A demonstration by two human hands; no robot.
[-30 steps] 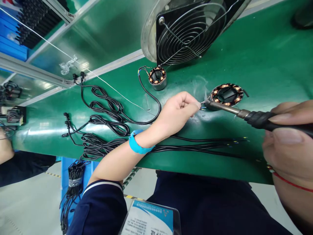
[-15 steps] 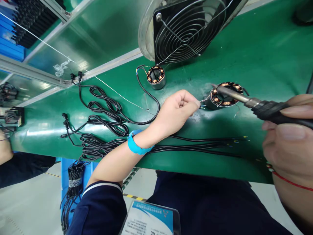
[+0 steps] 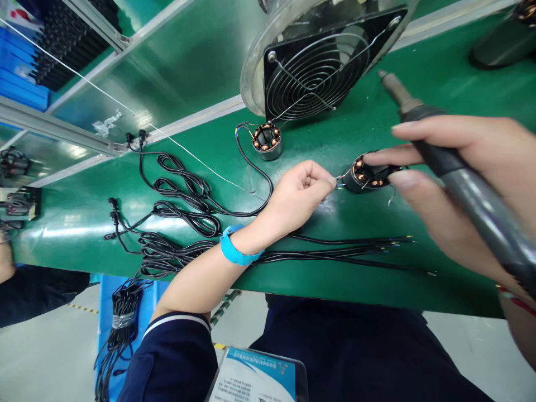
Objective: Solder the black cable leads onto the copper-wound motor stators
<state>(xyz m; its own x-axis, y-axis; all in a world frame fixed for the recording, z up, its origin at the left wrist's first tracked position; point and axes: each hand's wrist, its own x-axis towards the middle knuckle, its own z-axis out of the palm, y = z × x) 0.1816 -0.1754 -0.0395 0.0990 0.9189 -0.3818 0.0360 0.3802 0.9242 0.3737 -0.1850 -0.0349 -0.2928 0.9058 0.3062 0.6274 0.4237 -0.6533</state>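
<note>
Soldering iron [image 3: 473, 195] now lifted off stator [image 3: 359, 177]; heating apparently paused.
Left hand [image 3: 299, 192] pinches lead wires [image 3: 341, 177]; right hand [image 3: 498, 151] clasps iron, fingertips at stator.

At the back of the surface [image 3: 444, 134], a wire-guarded fan [image 3: 312, 86]; past the metal rail [image 3: 209, 116], crumpled clear plastic [image 3: 106, 124]; upper left, a blue bin [image 3: 19, 78]; lower left, a co-worker's sleeve [image 3: 39, 293].

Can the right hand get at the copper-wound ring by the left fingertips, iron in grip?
Likely yes: the right hand has fingertips at the copper-wound ring, and the soldering iron angles clear. Contact is hard to judge.
</note>
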